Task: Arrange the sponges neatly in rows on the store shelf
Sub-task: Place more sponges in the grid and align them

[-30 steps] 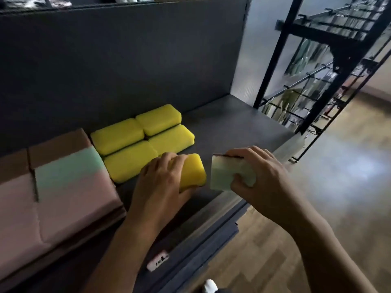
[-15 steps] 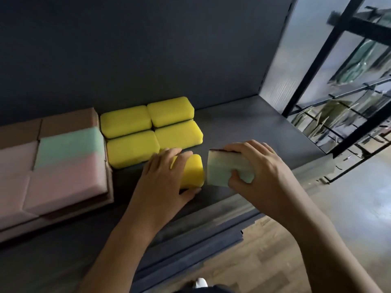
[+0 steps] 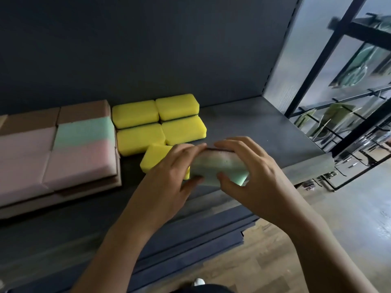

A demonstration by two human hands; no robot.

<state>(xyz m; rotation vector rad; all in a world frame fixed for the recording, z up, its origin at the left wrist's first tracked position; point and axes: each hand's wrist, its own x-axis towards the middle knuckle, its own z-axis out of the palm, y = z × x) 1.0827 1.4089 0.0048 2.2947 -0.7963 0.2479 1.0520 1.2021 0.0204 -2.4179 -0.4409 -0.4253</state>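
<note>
Centre frame: left hand (image 3: 167, 182) and right hand (image 3: 251, 176) both pinch the pale green sponge (image 3: 218, 168), fingers (image 3: 237, 145) curled over its top edge, thumbs underneath, above the shelf (image 3: 243, 123).

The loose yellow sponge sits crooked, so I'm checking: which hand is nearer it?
Left. The left hand covers the right end of the loose yellow sponge; the right hand is further right, across the green sponge both grip.

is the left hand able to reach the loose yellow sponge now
Likely yes: the loose yellow sponge lies right by the left hand, unblocked, though that hand holds the pale green sponge.
</note>
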